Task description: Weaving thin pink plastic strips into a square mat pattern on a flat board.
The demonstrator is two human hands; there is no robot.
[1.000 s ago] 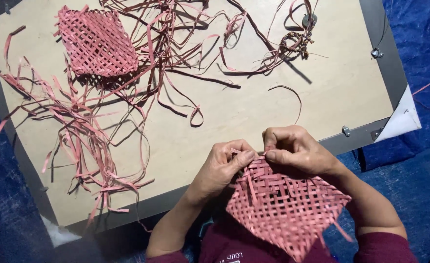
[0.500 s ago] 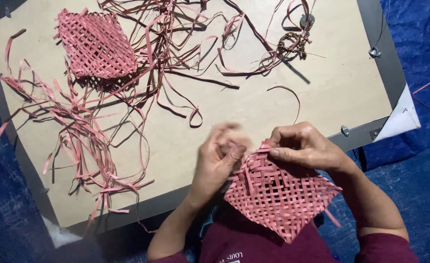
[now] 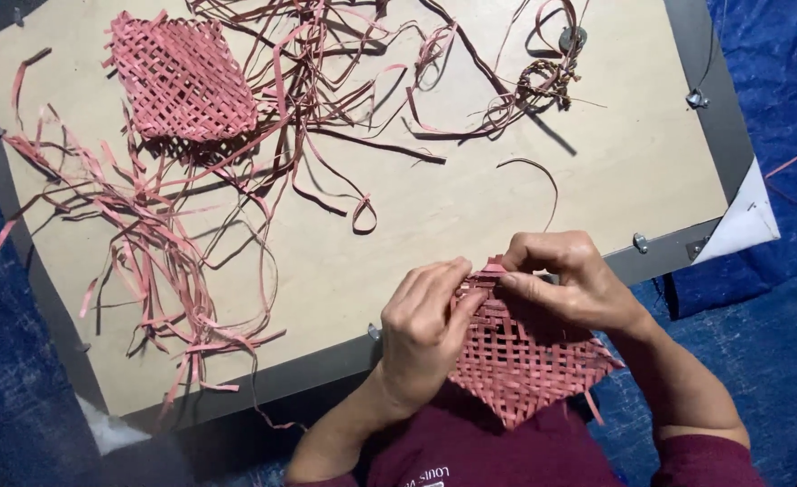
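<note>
Hands both clamped on the pink woven mat (image 3: 525,361): left hand (image 3: 421,334) grips its left edge, right hand (image 3: 565,280) pinches the top corner, mat hanging toward the lap.

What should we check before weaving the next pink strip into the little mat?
1. Both hands on the woven mat: ok, left hand and right hand grip its top edge.
2. Mat steady: ok, it is held over the lap at the board edge.
3. Spare strips ready: ok, but lying away from the hands.
4. Strips untangled: not ok, they lie jumbled.
5. Loose end under fingers: cannot tell, hidden.
</note>
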